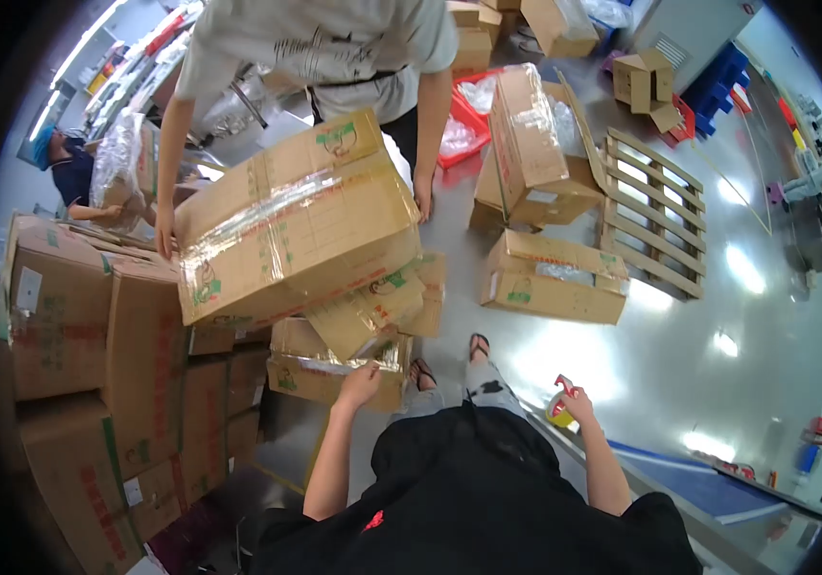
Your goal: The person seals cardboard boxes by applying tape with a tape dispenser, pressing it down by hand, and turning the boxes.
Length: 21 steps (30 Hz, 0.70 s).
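My right hand (576, 402) is closed on a red and yellow tape dispenser (560, 406) beside my right leg. My left hand (361, 383) is closed at the flap of an open carton (305, 381) on the floor; whether it pinches the flap I cannot make out. Just above that hand, a smaller carton (363, 314) sits tilted. A co-worker (324, 48) facing me has both hands at the sides of a large taped carton (301, 216), which is tilted above the lower cartons.
Stacked cartons (142, 383) fill the left side. An open carton (555, 278) lies right of centre, near a wooden pallet (655, 211) and a taller open carton (531, 144). Red crates (463, 134) stand behind. Another person (70, 172) is at the far left.
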Each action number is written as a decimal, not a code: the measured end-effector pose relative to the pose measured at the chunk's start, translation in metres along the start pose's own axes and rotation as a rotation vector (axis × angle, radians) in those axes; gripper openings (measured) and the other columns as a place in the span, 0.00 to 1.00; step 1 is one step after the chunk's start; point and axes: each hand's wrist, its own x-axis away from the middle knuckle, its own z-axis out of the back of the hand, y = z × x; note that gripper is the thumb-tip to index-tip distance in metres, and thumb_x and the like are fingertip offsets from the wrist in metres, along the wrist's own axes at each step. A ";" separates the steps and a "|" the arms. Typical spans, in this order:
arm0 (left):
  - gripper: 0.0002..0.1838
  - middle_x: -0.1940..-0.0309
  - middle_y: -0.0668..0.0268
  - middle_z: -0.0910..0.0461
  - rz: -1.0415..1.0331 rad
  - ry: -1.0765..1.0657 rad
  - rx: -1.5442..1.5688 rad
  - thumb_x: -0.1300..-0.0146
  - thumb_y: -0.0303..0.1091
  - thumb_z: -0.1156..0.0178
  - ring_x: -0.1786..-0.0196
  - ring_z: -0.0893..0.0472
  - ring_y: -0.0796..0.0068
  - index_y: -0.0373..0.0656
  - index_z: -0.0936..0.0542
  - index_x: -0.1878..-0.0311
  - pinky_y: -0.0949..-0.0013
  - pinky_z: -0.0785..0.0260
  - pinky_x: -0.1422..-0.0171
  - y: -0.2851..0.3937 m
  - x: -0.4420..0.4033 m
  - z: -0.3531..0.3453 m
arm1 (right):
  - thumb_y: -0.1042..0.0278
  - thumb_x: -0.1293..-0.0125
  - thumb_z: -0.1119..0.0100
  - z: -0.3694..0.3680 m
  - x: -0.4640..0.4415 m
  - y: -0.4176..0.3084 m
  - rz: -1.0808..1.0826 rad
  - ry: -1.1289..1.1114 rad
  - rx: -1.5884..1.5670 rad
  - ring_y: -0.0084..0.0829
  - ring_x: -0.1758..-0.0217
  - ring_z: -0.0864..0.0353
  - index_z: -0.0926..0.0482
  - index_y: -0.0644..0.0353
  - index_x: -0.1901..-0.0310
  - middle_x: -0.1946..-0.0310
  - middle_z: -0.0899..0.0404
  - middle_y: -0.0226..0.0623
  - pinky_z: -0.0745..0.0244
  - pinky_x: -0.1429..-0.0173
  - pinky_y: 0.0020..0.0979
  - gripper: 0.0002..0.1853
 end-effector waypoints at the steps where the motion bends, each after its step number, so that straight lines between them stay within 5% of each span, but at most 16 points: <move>1: 0.20 0.50 0.41 0.11 -0.034 0.001 -0.022 0.23 0.43 0.46 0.43 0.12 0.39 0.41 0.16 0.39 0.42 0.22 0.37 0.009 -0.009 -0.004 | 0.41 0.38 0.32 0.004 -0.008 -0.001 0.025 0.015 -0.005 0.55 0.36 0.12 0.20 0.63 0.31 0.41 0.13 0.61 0.18 0.33 0.48 0.40; 6: 0.19 0.48 0.40 0.13 0.012 0.026 -0.044 0.22 0.45 0.46 0.42 0.15 0.36 0.40 0.18 0.43 0.41 0.23 0.37 0.065 -0.019 -0.025 | 0.53 0.37 0.38 -0.019 -0.106 0.095 0.110 -0.008 0.067 0.50 0.37 0.12 0.18 0.46 0.29 0.41 0.13 0.58 0.18 0.32 0.45 0.33; 8: 0.20 0.48 0.41 0.13 0.001 -0.078 -0.007 0.22 0.47 0.46 0.42 0.14 0.36 0.40 0.18 0.44 0.42 0.23 0.37 0.087 -0.008 -0.038 | 0.49 0.49 0.28 -0.017 -0.122 0.113 0.003 -0.047 -0.023 0.54 0.33 0.13 0.19 0.76 0.37 0.40 0.14 0.63 0.19 0.29 0.46 0.42; 13: 0.20 0.48 0.43 0.12 -0.005 -0.123 0.004 0.21 0.48 0.46 0.45 0.13 0.39 0.40 0.16 0.44 0.46 0.22 0.38 0.089 0.014 -0.073 | 0.52 0.45 0.27 -0.010 -0.162 0.143 -0.069 -0.150 0.165 0.53 0.42 0.08 0.18 0.75 0.39 0.46 0.11 0.62 0.12 0.39 0.47 0.38; 17: 0.24 0.53 0.46 0.11 0.112 -0.102 0.047 0.21 0.48 0.47 0.51 0.11 0.51 0.35 0.15 0.45 0.50 0.20 0.43 0.059 0.047 -0.085 | 0.55 0.45 0.28 -0.001 -0.183 0.131 -0.070 -0.132 0.151 0.51 0.42 0.08 0.17 0.74 0.40 0.47 0.11 0.61 0.13 0.39 0.45 0.35; 19: 0.26 0.52 0.43 0.10 0.286 -0.147 0.111 0.19 0.51 0.51 0.49 0.10 0.43 0.37 0.15 0.45 0.45 0.19 0.45 0.053 0.065 -0.082 | 0.59 0.48 0.31 0.022 -0.156 0.085 -0.034 -0.124 0.079 0.47 0.45 0.07 0.10 0.65 0.45 0.55 0.08 0.54 0.16 0.38 0.41 0.28; 21: 0.26 0.52 0.46 0.09 0.507 -0.254 0.308 0.20 0.50 0.52 0.55 0.09 0.53 0.36 0.17 0.43 0.49 0.17 0.52 -0.008 0.069 -0.114 | 0.60 0.48 0.32 0.029 -0.147 0.049 0.013 -0.076 0.019 0.46 0.46 0.07 0.09 0.62 0.48 0.57 0.08 0.52 0.17 0.39 0.41 0.26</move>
